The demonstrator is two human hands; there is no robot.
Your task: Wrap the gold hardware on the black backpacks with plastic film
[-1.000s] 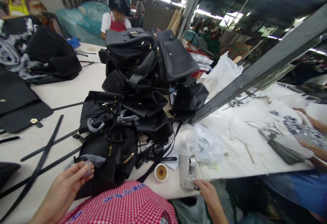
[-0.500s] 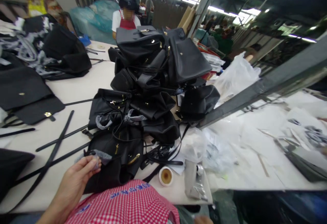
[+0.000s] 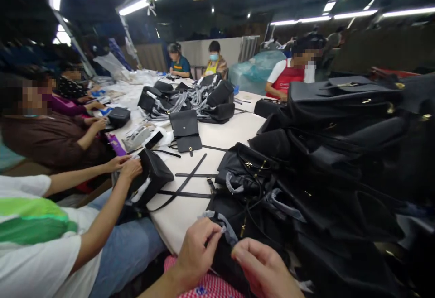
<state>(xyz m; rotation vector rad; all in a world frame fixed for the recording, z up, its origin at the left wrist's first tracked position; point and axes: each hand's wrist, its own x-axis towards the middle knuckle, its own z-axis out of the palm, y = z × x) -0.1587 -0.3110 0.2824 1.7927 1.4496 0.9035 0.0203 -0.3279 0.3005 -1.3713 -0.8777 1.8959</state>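
My left hand [image 3: 199,252] pinches the clear plastic wrap on the handle [image 3: 226,225] of a black bag [image 3: 224,252] at the table's front edge. Close to its right, my right hand [image 3: 263,266] has thumb and forefinger pressed together beside the wrapped handle; what they hold, if anything, is too small to make out. The bag lies over my red checked apron [image 3: 212,286]. Behind it sits another black bag [image 3: 244,166] with gold zip pulls and a wrapped handle.
A tall pile of black bags [image 3: 340,139] fills the right side. At left a person's hands [image 3: 127,166] work on a black bag [image 3: 156,175]. Loose black straps [image 3: 186,182] and a flat black bag [image 3: 185,130] lie on the table [image 3: 217,130]. Several people sit beyond.
The view has swung left, bringing co-workers into sight. My right hand has come up beside the wrapped handle, while my left hand is still at it.
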